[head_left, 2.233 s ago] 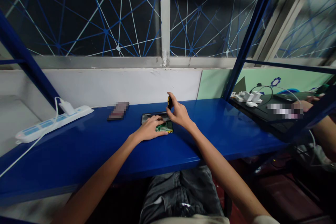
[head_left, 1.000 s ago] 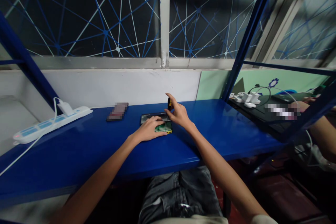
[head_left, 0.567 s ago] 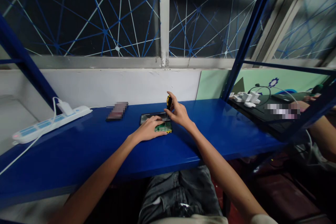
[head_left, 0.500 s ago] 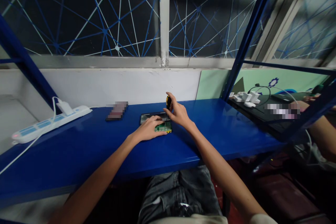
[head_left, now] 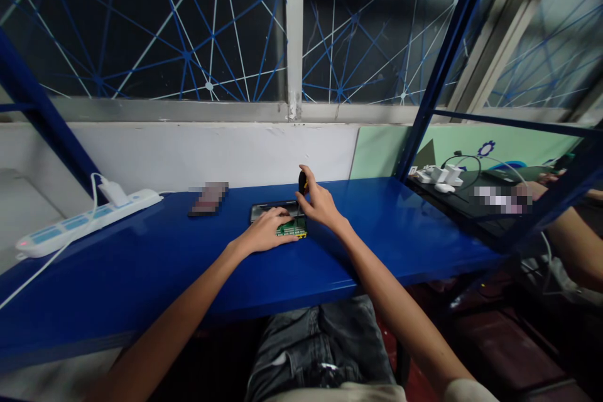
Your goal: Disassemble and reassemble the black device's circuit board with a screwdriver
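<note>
A green circuit board (head_left: 296, 228) with a yellow edge lies on a dark flat device (head_left: 264, 210) on the blue table (head_left: 386, 226). My left hand (head_left: 264, 232) rests flat on the board and device, fingers stretched out. My right hand (head_left: 320, 204) pinches a small screwdriver (head_left: 301, 183) with a black and yellow handle, held upright with its tip down on the board.
A white power strip (head_left: 80, 221) with a plugged-in charger and cable lies at the left. A blurred small object (head_left: 207, 198) sits behind the board. At the right, another person's arm (head_left: 570, 245) rests near a second desk with white chargers (head_left: 440, 174). Blue frame posts stand at both sides.
My hands stay on the board and screwdriver; the handle shifts slightly between my fingers. The view has drifted a little to the right.
</note>
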Available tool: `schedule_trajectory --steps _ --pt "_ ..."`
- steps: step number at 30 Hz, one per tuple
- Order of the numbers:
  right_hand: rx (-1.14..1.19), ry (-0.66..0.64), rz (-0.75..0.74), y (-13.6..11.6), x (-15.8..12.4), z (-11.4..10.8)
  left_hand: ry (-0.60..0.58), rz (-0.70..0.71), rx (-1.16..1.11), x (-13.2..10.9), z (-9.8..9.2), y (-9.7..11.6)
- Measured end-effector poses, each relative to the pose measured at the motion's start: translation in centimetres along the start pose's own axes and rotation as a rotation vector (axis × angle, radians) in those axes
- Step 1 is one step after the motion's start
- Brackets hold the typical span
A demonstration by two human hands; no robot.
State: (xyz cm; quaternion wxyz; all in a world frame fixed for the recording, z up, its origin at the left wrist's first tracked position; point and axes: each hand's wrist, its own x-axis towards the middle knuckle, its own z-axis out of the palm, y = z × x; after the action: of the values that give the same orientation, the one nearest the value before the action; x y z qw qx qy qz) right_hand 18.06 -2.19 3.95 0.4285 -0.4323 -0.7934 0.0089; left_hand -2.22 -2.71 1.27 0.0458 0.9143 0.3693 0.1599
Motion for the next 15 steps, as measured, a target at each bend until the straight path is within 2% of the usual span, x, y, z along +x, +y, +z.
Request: schedule_trajectory --steps 15 --pt "0.069 0.027 -0.024 0.10 0.02 0.33 -0.008 -0.008 -0.003 -0.05 0.03 -0.02"
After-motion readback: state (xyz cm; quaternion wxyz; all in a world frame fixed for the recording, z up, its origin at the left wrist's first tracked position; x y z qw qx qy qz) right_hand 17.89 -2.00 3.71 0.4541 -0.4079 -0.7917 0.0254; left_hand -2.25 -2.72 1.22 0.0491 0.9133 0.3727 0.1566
